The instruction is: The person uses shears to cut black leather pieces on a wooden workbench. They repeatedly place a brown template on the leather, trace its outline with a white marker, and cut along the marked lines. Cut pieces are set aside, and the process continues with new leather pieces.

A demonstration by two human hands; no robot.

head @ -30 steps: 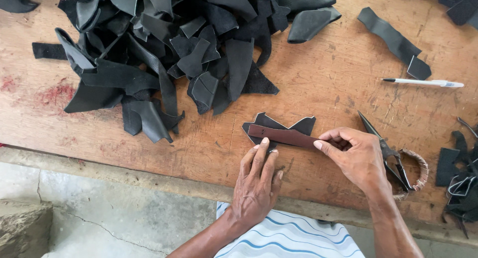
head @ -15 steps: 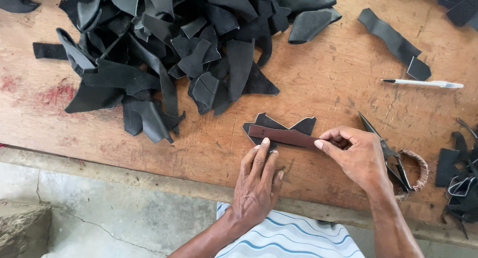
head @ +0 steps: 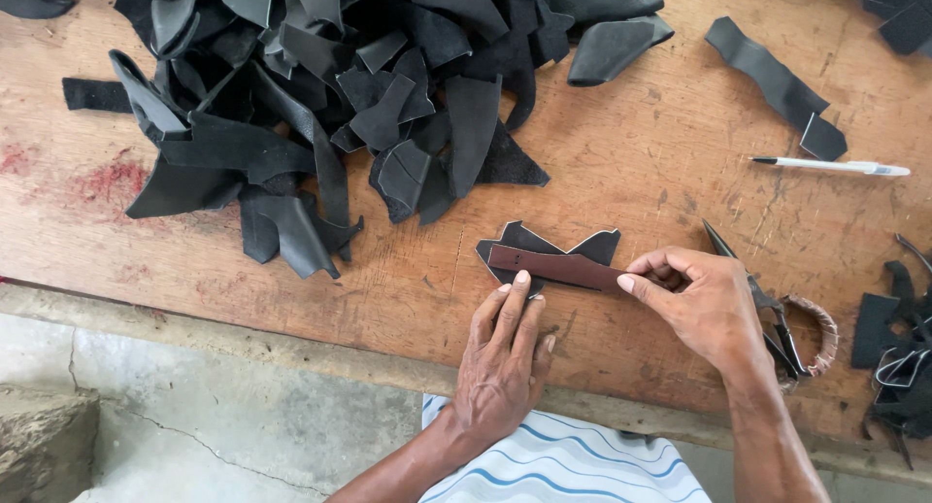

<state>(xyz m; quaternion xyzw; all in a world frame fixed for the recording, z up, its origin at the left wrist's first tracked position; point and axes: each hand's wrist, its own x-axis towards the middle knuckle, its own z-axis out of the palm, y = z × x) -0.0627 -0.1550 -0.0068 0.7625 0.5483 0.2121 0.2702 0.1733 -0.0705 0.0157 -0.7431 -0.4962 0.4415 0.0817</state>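
A dark brown strip [head: 555, 267] lies flat across a black, notched leather piece [head: 544, 245] near the front edge of the wooden table [head: 621, 134]. My left hand [head: 503, 357] rests palm down with its fingertips pressing the left end of the strip and the black piece beneath it. My right hand [head: 701, 304] pinches the strip's right end between thumb and fingers. Both pieces stay flat on the wood.
A large heap of black leather scraps [head: 330, 95] covers the far left and middle. A loose black strip [head: 772, 81] and a white pen [head: 835, 166] lie at the far right. Scissors [head: 777, 314] sit by my right hand. More scraps [head: 898, 357] are at the right edge.
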